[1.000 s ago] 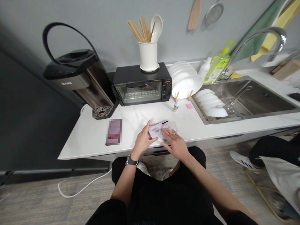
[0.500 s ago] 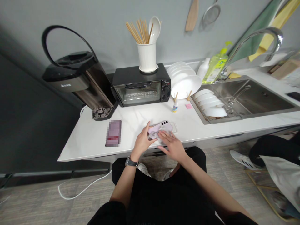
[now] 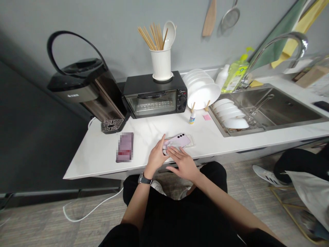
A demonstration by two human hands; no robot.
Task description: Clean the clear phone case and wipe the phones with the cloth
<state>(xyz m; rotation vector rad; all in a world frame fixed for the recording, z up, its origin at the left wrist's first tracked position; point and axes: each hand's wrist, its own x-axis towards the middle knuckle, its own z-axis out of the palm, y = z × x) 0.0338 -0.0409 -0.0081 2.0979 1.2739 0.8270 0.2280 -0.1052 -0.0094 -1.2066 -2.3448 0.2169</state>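
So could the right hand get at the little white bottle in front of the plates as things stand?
Probably yes: the right hand lies partly over the lilac phone, and the little white bottle stands upright beyond, with nothing tall between; the hand would have to lift off first.

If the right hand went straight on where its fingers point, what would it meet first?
Most likely the left hand, at the left end of the phone; exact depth is unclear.
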